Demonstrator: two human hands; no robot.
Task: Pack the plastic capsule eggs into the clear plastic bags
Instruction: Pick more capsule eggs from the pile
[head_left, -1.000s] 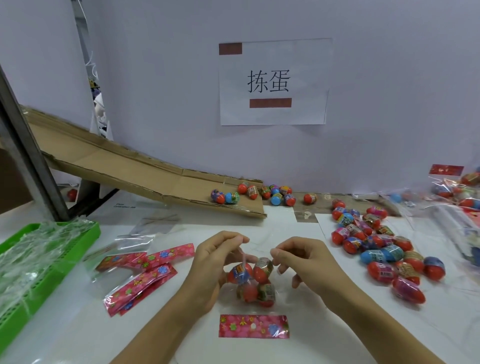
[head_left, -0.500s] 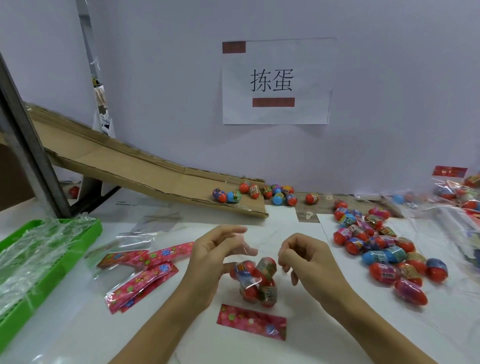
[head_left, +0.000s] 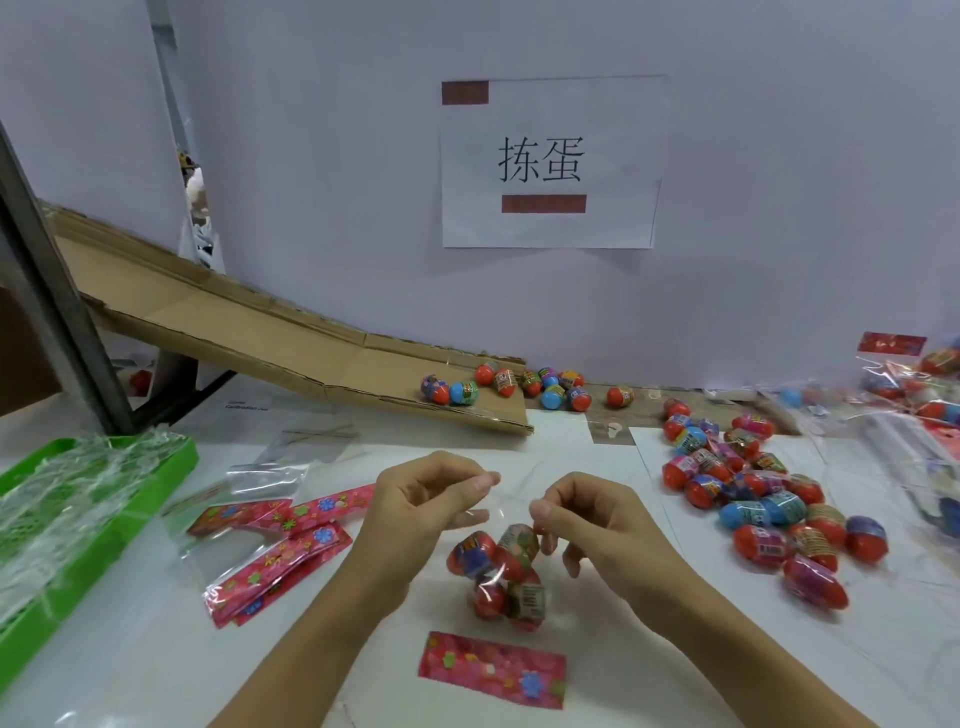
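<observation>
- The left hand (head_left: 421, 512) and right hand (head_left: 587, 525), at lower centre of the frame, each pinch an edge of the clear bag (head_left: 506, 512) mouth between thumb and curled fingers; the film is almost invisible, so the exact hold is a guess.
- Four capsule eggs (head_left: 501, 569) hang inside, just above the table. If a pinch slips, the mouth gapes and eggs may spill.
- The red header card (head_left: 491, 670) lies nearest.
- Further right, the loose eggs (head_left: 753, 499) could roll if knocked.
</observation>
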